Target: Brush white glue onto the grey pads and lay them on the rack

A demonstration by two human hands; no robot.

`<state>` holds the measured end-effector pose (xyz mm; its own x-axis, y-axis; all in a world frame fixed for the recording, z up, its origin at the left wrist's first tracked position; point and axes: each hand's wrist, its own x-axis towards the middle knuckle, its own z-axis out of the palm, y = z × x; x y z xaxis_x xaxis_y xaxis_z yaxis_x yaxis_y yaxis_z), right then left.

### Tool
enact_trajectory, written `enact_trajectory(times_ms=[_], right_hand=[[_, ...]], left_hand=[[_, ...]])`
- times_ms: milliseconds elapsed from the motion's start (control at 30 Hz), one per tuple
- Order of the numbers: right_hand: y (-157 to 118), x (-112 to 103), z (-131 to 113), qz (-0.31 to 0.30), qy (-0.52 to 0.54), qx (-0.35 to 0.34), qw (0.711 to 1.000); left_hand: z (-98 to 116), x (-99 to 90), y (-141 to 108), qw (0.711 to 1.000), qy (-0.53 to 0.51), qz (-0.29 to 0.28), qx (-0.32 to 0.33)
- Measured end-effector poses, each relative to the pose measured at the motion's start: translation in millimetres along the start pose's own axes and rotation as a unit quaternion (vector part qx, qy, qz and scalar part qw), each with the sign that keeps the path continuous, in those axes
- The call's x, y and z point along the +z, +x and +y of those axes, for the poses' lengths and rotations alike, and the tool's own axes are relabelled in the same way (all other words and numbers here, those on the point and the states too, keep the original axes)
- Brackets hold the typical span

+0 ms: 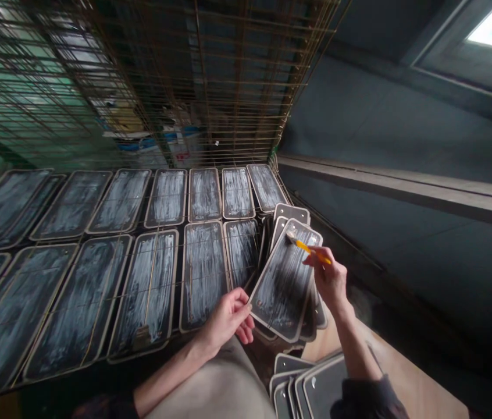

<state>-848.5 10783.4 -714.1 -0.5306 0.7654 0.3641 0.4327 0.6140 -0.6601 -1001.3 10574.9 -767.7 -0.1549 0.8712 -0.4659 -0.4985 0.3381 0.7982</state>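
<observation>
A dark rectangular plate (pixel 287 279) with a pale rim and rounded corners lies tilted on top of a stack of similar plates. My left hand (pixel 232 314) pinches its lower left corner between thumb and fingers. In my right hand (pixel 328 276) is a brush with a yellow handle (pixel 305 247), its bristles touching the plate near the upper edge. Whitish streaks run along the plate's surface. Under it, the edges of other plates (pixel 292 213) stick out at the top and right.
Two rows of streaked plates (pixel 205 273) lie on a wire rack to the left. Upright wire grids (pixel 237 75) stand behind them. More plates (pixel 322 387) rest on a wooden board (pixel 416 372) at the lower right. A wall with a ledge (pixel 403 180) runs along the right.
</observation>
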Motion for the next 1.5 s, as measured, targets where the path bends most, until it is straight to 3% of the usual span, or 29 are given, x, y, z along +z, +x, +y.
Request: enact_trajectory(times_ms=[167,200,267,367,433,633,833,1000,1267,1500], right_hand=[[-38,-26,-28,-0.115,0.090,0.102,0.984],[-38,-31,-30,-0.118,0.119,0.121,0.978],[-32,-35,-29,-0.067,0.170,0.141,0.973],[-10,-33,-15,0.060,0.173,0.105,0.977],[5,-27,-1,0.094,0.142,0.069,0.983],[17,-7,34,0.039,0.064,0.008,0.997],[4,-18,42,-0.022,-0.050,-0.038,0.998],[-18,-34,19,-0.042,-0.101,-0.022,0.994],[-79,-53,-36,-0.092,-0.056,0.057,0.993],[-126,-59,-78,-0.127,-0.055,0.063,0.988]], left_hand=[[0,0.0,-2,1.000,-0.017,0.004,0.000],[2,0.3,-2,1.000,-0.019,0.002,-0.003],[4,1.3,-3,1.000,-0.021,-0.003,-0.012],[5,3.1,-4,0.999,-0.019,-0.018,-0.031],[4,4.0,-4,0.999,-0.012,-0.034,-0.040],[4,5.6,-4,0.998,-0.020,-0.042,-0.042],[6,12.9,-8,0.997,-0.059,-0.007,-0.042],[2,16.3,-10,0.994,-0.098,0.010,-0.045],[-11,12.3,-11,0.992,-0.122,0.003,-0.029],[-10,13.4,-12,0.992,-0.125,-0.002,-0.032]])
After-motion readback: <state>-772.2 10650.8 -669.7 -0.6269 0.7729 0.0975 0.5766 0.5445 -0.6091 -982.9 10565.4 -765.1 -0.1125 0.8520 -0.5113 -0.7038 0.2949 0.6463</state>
